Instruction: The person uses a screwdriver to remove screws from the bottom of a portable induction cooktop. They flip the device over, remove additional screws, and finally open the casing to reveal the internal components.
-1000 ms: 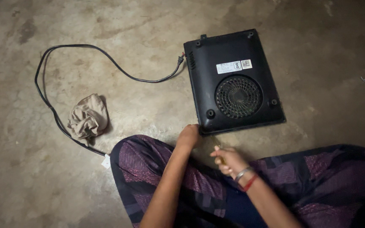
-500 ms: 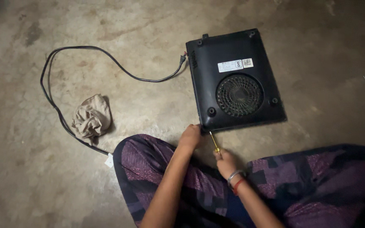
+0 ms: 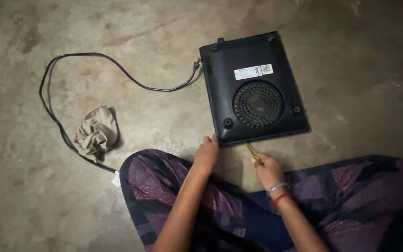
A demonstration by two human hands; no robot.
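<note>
A black flat appliance (image 3: 253, 88) lies upside down on the concrete floor, its round fan grille (image 3: 258, 104) facing up. My left hand (image 3: 206, 153) rests on the floor against the appliance's near left corner. My right hand (image 3: 267, 169) grips a thin screwdriver (image 3: 252, 151) with a yellowish shaft, whose tip meets the appliance's near edge. Bangles circle my right wrist.
A black power cord (image 3: 71, 100) loops from the appliance's left side across the floor to a white tag near my knee. A crumpled beige cloth (image 3: 96, 133) lies beside the cord. My crossed legs in purple patterned fabric (image 3: 164, 186) fill the lower frame.
My right hand has moved the screwdriver up from my lap so its tip now touches the appliance's near edge. My left hand stays by the corner.
</note>
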